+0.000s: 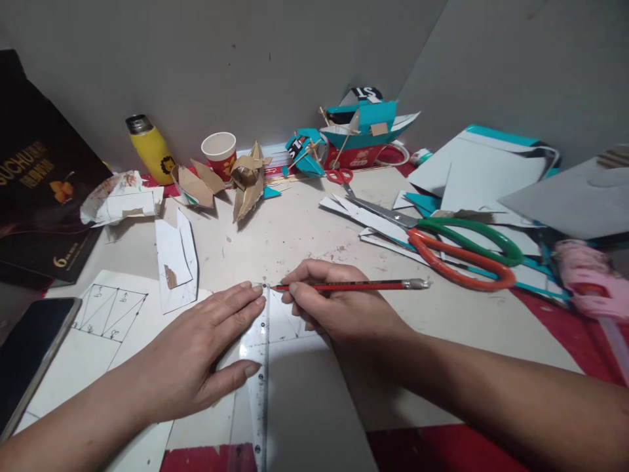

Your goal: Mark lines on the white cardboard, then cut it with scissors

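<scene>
My left hand (199,351) lies flat, fingers stretched out, pressing a clear plastic ruler (259,387) onto a grey card sheet (304,406). My right hand (334,301) pinches a red pencil (354,285), whose tip touches the card at the ruler's far end, just beyond my left fingertips. The pencil's metal end points right.
Large scissors (462,252) with green and orange handles lie to the right on card scraps. A pink glue gun (590,278) sits far right. A phone (29,357) and a drawn paper sheet (105,314) lie left. Paper boats, a red cup (219,152) and a yellow bottle (150,149) line the wall.
</scene>
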`<state>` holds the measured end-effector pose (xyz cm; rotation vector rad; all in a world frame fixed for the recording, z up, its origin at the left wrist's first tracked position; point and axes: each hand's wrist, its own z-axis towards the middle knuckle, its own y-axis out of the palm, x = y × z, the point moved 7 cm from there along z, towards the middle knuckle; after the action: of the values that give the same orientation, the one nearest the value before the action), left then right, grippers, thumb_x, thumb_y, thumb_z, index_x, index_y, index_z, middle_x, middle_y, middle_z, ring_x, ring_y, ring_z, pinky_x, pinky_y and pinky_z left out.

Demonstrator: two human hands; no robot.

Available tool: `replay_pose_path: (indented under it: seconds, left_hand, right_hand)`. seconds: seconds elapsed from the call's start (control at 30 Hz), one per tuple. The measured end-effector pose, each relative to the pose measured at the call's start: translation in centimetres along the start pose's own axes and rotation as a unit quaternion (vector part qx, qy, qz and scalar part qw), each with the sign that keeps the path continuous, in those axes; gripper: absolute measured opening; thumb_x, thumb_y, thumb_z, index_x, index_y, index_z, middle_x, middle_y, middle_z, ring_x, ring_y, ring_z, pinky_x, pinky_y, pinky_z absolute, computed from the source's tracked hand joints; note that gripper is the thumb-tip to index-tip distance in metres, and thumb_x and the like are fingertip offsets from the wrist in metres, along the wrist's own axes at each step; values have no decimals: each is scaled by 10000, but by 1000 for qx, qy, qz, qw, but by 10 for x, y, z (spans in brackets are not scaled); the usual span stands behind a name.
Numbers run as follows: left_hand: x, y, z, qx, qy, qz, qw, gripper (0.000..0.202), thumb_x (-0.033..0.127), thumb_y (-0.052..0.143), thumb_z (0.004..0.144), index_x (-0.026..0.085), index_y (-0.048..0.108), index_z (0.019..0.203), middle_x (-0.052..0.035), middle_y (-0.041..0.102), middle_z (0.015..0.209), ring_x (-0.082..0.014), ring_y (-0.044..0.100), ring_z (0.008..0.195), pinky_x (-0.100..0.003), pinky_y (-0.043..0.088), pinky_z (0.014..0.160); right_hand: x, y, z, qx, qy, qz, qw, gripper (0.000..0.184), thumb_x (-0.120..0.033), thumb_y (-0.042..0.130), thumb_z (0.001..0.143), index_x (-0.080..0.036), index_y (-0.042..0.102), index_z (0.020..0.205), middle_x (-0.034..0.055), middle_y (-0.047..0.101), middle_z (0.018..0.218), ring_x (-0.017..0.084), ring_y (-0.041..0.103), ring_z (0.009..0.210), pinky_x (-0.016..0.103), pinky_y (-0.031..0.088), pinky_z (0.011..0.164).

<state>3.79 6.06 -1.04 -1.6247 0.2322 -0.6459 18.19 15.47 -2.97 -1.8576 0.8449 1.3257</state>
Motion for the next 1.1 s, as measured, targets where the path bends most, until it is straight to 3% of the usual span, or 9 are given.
replay_pose_path:
  seconds: [0.7, 1.1]
  left_hand:
    - [-1, 0, 0, 2, -8, -37, 999, 711, 381, 551, 933, 273, 212, 1548, -74, 291, 1605, -298, 308, 1449, -503, 360, 1144]
    - [-1, -1, 1, 4, -11, -42, 999, 710, 375, 560, 925, 276, 225, 1543, -67, 313, 1597, -290, 317, 1446, -494, 369, 1139]
  right_hand:
    - [-5, 2, -4, -15, -25, -33, 999, 116, -169, 544, 759, -181, 651, 714, -1, 645, 611, 112, 523, 542, 237, 363, 499]
    - [-2, 5, -8, -34, 21, -31, 999, 93, -213, 556, 712, -189, 637, 675, 14, 641, 602, 122, 498, 525, 246, 296, 464]
